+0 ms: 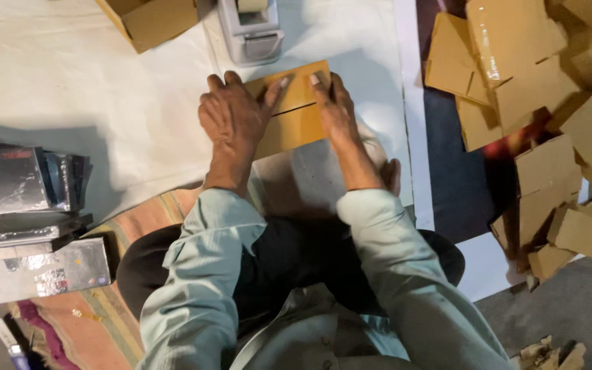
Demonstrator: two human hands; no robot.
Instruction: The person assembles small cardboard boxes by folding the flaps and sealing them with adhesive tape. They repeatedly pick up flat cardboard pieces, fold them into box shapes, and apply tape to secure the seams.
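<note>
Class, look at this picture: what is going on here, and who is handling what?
A seated person presses both hands flat on a small brown cardboard box lying on a white sheet. The left hand and right hand hold its two flaps shut. A grey tape dispenser stands just beyond; folded cardboard pieces lie piled to the right.

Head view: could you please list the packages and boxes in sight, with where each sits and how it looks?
Small flat brown cardboard box: centre, under left hand and right hand.
Open brown cardboard carton: top left.
Grey tape dispenser: top centre.
Heap of folded brown cardboard boxes: right.
Stack of dark and silvery printed flat packs: left.
</note>
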